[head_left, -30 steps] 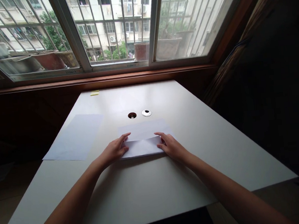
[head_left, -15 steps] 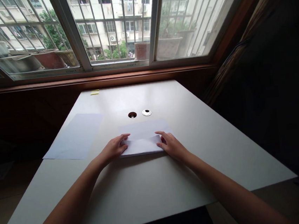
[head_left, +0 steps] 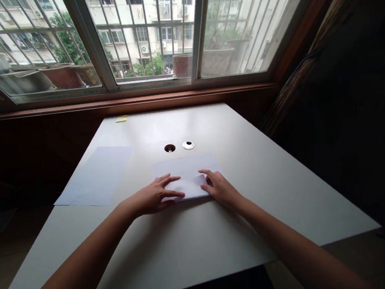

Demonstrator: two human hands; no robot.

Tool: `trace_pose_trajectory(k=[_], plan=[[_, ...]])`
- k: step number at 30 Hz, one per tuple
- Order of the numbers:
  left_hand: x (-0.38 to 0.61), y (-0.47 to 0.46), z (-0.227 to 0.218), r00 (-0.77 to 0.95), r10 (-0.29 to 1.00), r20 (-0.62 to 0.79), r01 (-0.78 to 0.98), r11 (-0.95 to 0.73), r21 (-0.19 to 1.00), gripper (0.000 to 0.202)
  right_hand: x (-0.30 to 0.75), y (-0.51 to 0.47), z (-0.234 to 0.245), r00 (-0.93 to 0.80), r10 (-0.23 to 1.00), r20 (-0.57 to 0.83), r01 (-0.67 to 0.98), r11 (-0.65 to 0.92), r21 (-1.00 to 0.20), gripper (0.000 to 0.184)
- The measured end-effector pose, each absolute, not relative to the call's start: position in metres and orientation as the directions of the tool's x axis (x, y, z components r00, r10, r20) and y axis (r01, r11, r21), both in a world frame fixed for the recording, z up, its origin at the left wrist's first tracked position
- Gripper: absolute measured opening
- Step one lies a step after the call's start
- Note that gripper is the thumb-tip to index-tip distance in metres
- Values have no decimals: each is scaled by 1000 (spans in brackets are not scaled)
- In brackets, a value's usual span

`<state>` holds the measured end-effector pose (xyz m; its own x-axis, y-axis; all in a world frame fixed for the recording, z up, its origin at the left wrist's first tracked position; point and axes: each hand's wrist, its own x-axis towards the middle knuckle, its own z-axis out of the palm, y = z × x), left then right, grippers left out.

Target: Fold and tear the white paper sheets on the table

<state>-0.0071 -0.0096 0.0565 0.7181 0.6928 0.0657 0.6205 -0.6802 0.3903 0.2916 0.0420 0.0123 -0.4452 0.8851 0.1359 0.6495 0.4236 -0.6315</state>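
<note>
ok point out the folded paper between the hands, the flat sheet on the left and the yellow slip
folded paper (head_left: 193,188), head view, on its turned-over flap
flat sheet (head_left: 95,179), head view, middle of its surface
yellow slip (head_left: 121,119), head view, near its middle

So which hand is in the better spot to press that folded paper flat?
Probably the left hand: its fingers are spread over the folded paper. The right hand is curled at the paper's right end, so it seems better placed to steady it.

The bare left forearm and right forearm taper to slim wrists, each grip slender-fingered.
</note>
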Motion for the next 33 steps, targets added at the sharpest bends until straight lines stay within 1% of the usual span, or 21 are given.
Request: trace_pose_trajectory(k=[2,5,11,16,22,25,28,31,33], plan=[[-3,-10,53,739,673,40,626,-706,332,41,291,42,12,-443,884,148,648,430,-628,49],[0,-10,46,746,665,33,631,-722,284,48,291,41,11,-446,880,163,647,443,-620,49],[-2,-12,37,751,660,-2,646,-734,208,50,288,39,9,-451,871,193,660,472,-584,48],[-1,-14,31,738,675,1,664,-726,181,50,287,39,4,-451,859,242,676,506,-536,46],[-1,-14,29,738,673,37,657,-730,187,51,287,28,7,-441,813,379,696,577,-427,42],[0,-14,29,735,676,48,659,-730,181,50,290,18,11,-530,745,406,669,661,-341,35],[1,-16,28,729,683,46,666,-723,180,50,293,9,14,-705,605,370,545,796,-264,34],[2,-17,28,722,689,63,669,-718,192,49,293,4,15,-822,478,309,409,874,-263,40],[2,-18,29,719,691,74,669,-717,197,48,292,3,15,-848,444,289,368,886,-281,42]])
